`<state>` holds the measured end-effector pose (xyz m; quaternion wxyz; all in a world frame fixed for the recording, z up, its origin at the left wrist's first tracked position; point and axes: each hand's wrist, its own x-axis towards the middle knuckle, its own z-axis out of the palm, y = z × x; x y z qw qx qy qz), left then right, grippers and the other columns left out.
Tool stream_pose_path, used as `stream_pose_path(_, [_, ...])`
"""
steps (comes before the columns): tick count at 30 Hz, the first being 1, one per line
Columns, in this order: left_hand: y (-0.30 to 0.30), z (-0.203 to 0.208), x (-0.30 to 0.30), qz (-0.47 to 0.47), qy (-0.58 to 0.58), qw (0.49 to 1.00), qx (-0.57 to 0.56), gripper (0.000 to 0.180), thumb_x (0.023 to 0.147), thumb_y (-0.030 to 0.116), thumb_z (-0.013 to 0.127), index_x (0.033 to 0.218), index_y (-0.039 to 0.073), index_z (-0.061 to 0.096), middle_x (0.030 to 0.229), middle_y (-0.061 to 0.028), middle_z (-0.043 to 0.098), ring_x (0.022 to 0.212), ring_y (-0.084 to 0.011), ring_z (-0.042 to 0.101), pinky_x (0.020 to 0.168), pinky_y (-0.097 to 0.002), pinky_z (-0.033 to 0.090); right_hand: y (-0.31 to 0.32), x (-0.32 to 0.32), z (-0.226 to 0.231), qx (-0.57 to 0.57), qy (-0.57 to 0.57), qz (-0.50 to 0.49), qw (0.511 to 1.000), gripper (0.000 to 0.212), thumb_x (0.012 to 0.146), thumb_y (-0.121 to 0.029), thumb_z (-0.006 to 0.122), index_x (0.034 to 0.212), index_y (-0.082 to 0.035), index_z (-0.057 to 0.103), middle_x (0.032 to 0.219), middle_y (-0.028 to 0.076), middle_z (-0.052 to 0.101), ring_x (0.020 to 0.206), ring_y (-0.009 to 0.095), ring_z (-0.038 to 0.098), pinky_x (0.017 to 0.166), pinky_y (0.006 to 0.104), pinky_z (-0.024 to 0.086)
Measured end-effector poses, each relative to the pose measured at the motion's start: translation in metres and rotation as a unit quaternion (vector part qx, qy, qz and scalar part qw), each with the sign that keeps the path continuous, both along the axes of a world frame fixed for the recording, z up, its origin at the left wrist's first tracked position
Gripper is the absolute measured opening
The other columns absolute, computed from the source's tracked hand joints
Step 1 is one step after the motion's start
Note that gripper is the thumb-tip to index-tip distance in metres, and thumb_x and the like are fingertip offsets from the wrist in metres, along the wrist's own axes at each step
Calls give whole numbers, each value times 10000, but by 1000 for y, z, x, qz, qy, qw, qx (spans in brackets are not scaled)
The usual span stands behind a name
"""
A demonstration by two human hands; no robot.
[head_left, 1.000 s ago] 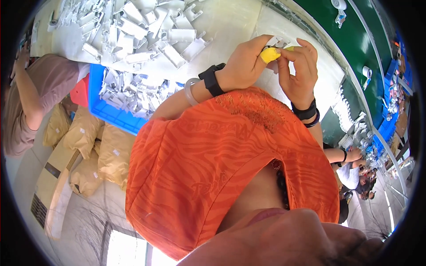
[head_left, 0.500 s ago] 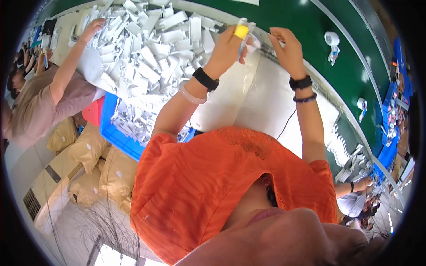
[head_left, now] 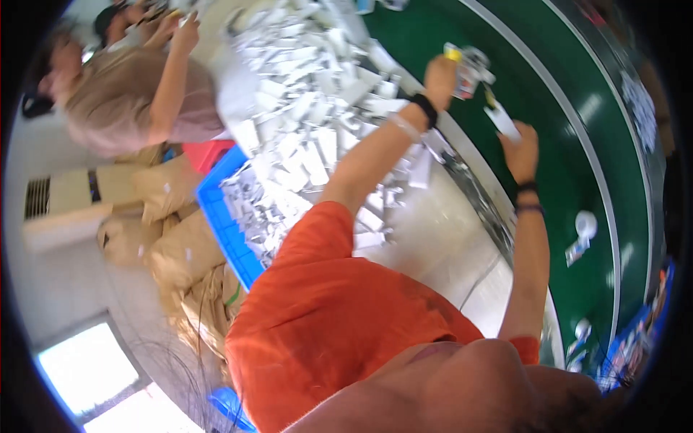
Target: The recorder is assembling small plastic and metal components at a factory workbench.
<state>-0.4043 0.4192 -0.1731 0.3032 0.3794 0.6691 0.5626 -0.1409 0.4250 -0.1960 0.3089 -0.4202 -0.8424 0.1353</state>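
Over the green belt (head_left: 404,43), my left hand (head_left: 439,81) is closed at a blurred white plastic part (head_left: 471,72) with a reddish patch. A yellow band (head_left: 452,54) shows at its fingertips; whether it belongs to the part or wraps a finger, I cannot tell. My right hand (head_left: 521,150), also above the belt, pinches a flat white plastic piece (head_left: 503,121) by its near end. Something small and yellowish shows by the far end of that piece. To the left, a large heap of white plastic pieces (head_left: 317,155) covers much of the worktable (head_left: 433,231).
A blue bin (head_left: 229,242) full of white pieces stands left of me. White round-headed parts (head_left: 583,227) lie farther along the belt. At the left, another person (head_left: 144,101) works by the heap. Tan sacks (head_left: 184,249) and a red container (head_left: 206,153) are behind the bin.
Both hands have moved from the worktable's edge out over the green belt. The right hand, with nothing visible in it before, now holds a flat white piece. My view has turned.
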Motion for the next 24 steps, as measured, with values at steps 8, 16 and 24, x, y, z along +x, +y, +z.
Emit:
stream_pose_path(8, [-33,52,69,65,209,970,109,710,763,91,657,1388,-68,359,1359,-296,401,1255,-466,400,1071,-481,365,-106,44,81,-196,166,-134,957,237,891,-162,710,1025,16,629,918,78,622,652,136,623,619,260,467])
stream_pose_path(16, [-224,70,167,-300,-362,865,-176,315,911,217,565,1141,7,521,1015,-145,586,874,-252,605,676,-399,527,-243,54,129,19,-26,-44,999,263,816,-83,725,1036,-4,603,907,137,551,827,293,562,719,381,452])
stream_pose_path(24, [-282,72,162,-436,-310,821,-198,168,874,147,534,973,14,558,738,-65,559,570,-141,552,444,-300,435,-306,72,147,-120,111,-56,985,366,899,-47,584,1262,-5,562,1137,140,612,1073,256,585,953,345,435])
